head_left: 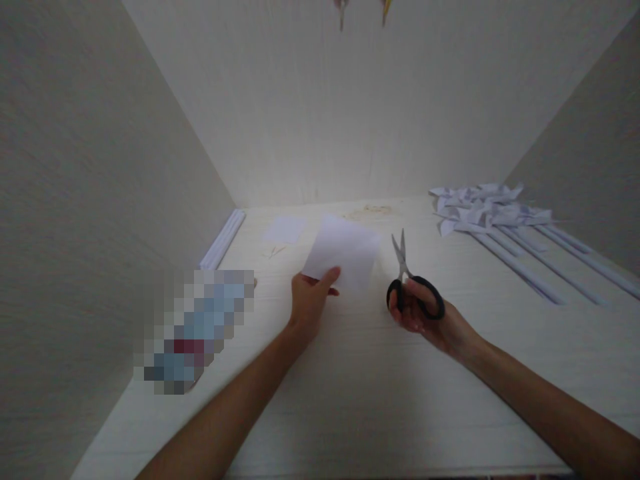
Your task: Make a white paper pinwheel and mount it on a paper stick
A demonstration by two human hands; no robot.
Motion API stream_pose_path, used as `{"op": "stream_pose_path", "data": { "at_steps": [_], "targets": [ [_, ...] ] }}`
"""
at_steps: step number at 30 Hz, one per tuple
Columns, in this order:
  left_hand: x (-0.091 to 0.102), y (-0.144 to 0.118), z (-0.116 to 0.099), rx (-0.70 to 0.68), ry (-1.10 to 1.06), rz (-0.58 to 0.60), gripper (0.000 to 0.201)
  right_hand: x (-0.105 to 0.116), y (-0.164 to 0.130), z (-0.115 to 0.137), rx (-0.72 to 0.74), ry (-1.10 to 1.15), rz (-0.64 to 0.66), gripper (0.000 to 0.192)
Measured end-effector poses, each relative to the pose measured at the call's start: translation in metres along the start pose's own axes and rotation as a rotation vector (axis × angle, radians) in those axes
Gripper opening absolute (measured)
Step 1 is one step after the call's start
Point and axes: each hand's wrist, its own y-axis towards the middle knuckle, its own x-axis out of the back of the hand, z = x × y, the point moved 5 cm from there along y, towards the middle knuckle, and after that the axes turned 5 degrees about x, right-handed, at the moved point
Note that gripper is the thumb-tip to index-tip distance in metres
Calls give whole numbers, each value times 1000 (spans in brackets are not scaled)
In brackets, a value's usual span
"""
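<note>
My left hand [313, 297] pinches a white sheet of paper [345, 250] at its near edge, thumb on top and fingers beneath. The paper is held tilted above the table. To its right, my right hand [425, 317] grips black-handled scissors [403, 263], with fingers through the loops. The blades stand slightly apart and point away from me, not touching the paper. Behind the held sheet, toward the left, another white paper piece [285, 230] lies flat on the table.
Several paper pinwheels on white paper sticks [520, 260] lie at the right. White paper rolls [223, 240] rest along the left wall, near a blurred-out object [207, 327]. Thin brownish bits [275, 251] lie on the white table [320, 413]. Walls [340, 113] enclose the back and sides.
</note>
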Motion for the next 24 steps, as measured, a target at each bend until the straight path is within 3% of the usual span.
{"op": "stream_pose_path", "data": {
  "at_steps": [4, 8, 16, 24],
  "targets": [
    [7, -1, -16, -52, -129, -20, 28, -16, -16, -3, -99, -196, 188, 44],
    [6, -8, -27, -105, -133, 16, 27, -30, -24, -2, -38, -427, 328, 46],
    [-1, -20, -27, -100, -97, 45, 23, -37, -26, -4, 19, -603, 351, 48],
    [1, -27, -30, -105, -28, -58, 22, -42, -28, -5, 0, -649, 348, 47]
  ]
}}
